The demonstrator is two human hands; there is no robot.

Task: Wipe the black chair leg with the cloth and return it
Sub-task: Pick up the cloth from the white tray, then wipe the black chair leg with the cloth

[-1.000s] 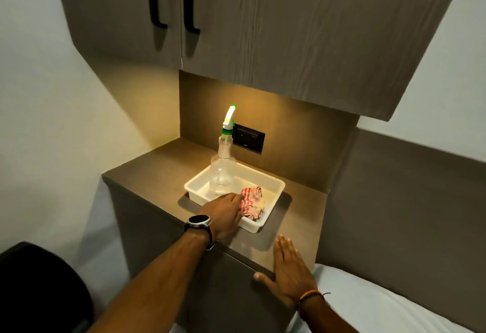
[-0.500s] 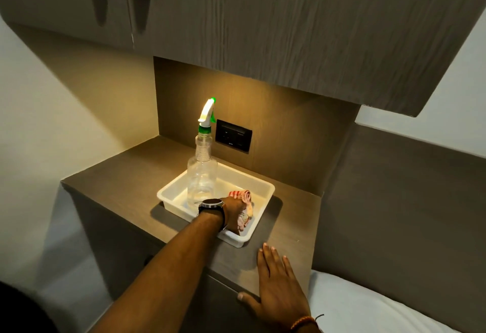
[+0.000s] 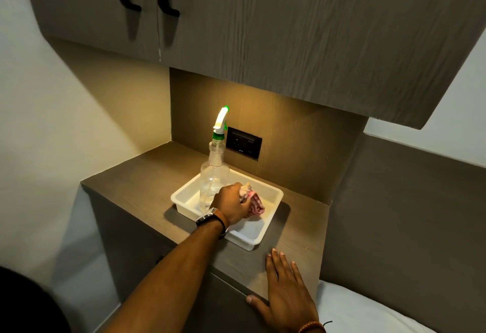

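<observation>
Since a moment ago my left hand (image 3: 232, 205) has lifted the cloth (image 3: 254, 202), bunched in its fingers, above the white tray (image 3: 273, 196) beside the spray bottle (image 3: 214, 174). My right hand (image 3: 285, 293) lies flat, fingers spread, on the counter (image 3: 136, 188).

No legible text or labels.

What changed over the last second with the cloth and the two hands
The left hand closed around the red-and-white cloth and has lifted it slightly off the floor of the white tray; a second ago it only rested beside the cloth. The right hand stayed flat on the counter edge, and the spray bottle stayed upright in the tray.
</observation>
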